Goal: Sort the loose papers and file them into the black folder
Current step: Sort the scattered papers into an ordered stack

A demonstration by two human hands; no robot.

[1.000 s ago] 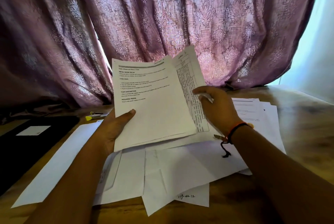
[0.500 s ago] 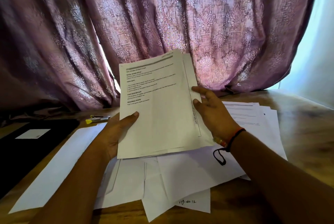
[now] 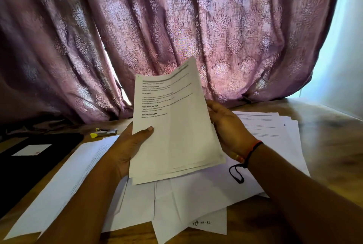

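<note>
I hold a small stack of printed sheets (image 3: 176,131) upright above the table. My left hand (image 3: 127,145) grips its left edge, thumb lying on the front page. My right hand (image 3: 227,127) curls round the right edge, fingers behind the sheets. Under the stack, several loose white papers (image 3: 186,200) lie scattered and overlapping. More printed sheets (image 3: 275,131) lie to the right. One long white sheet (image 3: 64,180) lies at the left. The black folder (image 3: 29,161), shut, with a white label, lies at the far left of the table.
A yellow-tipped marker and a small stapler (image 3: 104,132) lie near the back of the wooden table (image 3: 330,145). A purple patterned curtain (image 3: 176,27) hangs right behind the table. A pale wall is at the right.
The sheet that stuck out to the right has been squared into the stack. The stack has risen and turned more upright, with my right hand moving in along its right edge.
</note>
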